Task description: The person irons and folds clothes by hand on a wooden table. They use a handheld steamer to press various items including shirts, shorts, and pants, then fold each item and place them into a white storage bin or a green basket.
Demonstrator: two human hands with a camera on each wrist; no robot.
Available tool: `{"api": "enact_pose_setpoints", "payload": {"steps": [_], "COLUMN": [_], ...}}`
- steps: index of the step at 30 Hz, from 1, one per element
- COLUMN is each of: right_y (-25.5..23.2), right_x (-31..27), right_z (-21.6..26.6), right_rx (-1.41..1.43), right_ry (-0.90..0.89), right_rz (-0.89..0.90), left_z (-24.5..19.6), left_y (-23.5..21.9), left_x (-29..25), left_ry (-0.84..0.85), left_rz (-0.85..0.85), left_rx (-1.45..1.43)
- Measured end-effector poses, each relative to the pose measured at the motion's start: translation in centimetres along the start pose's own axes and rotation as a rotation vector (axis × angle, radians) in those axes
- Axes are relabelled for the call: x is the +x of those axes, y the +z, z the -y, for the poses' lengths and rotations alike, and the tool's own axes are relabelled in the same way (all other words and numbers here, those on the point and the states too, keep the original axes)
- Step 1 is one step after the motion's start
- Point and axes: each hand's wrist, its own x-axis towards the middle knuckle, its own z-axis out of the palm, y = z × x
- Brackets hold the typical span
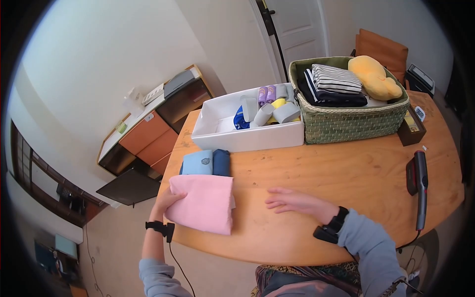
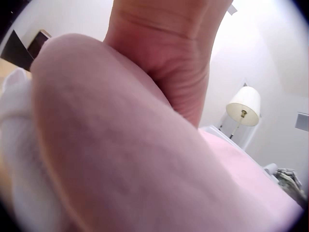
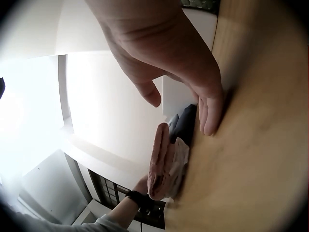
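My left hand (image 1: 171,200) grips the left edge of a folded pink cloth (image 1: 204,205), thumb on top and the other fingers hidden beneath. Up close in the left wrist view, the cloth's thick rounded fold (image 2: 140,140) fills much of the picture. Layered folds and a whitish layer show at its side in the right wrist view. Just behind it lie a folded light blue garment (image 1: 198,162) and a folded dark blue one (image 1: 222,163), partly overlapped by the pink. My right hand (image 1: 299,204) hovers low over the table, holding nothing, fingers extended toward the pink cloth.
At the back of the wooden table (image 1: 307,173) stands a white bin (image 1: 247,141) with rolled items. Beside it, a green woven basket (image 1: 354,123) holds folded clothes and a yellow plush toy (image 1: 373,76). A corded handheld appliance (image 1: 420,188) and small brown box (image 1: 411,129) lie right.
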Motion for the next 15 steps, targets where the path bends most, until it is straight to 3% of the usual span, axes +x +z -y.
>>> {"api": "enact_pose_setpoints", "payload": {"steps": [4,8,10,11,12,13,15], "right_y": [4.9,6.3,5.9,5.3,4.7,5.0,5.7], "right_x": [1.4,1.7,2.3,3.2,3.9,3.9,3.8], "right_z": [1.2,1.1,0.2,-1.1,-2.2,-2.1,-1.6], "right_rx": [-0.128,-0.1,-0.105,-0.29,-0.475,-0.476,-0.528], "right_ry": [0.074,0.034,0.002,-0.134,-0.27,-0.264,-0.439], "right_rz": [0.002,-0.049,-0.102,-0.185,-0.266,-0.264,-0.321], "left_z": [-3.0,-3.6,-1.9,-2.1,-2.5,-2.9,-3.4], "left_y": [5.2,7.9,7.7,7.7,7.7,7.6,7.1], "left_x": [-3.4,-4.9,-4.5,-4.7,-5.1,-5.3,-5.4], "left_ry": [0.013,0.024,0.212,0.209,0.269,0.326,0.294], "left_rz": [-0.059,-0.076,-0.246,-0.246,-0.359,-0.471,-0.401], "left_rx": [-0.024,-0.126,0.163,0.159,0.331,0.504,0.366]}}
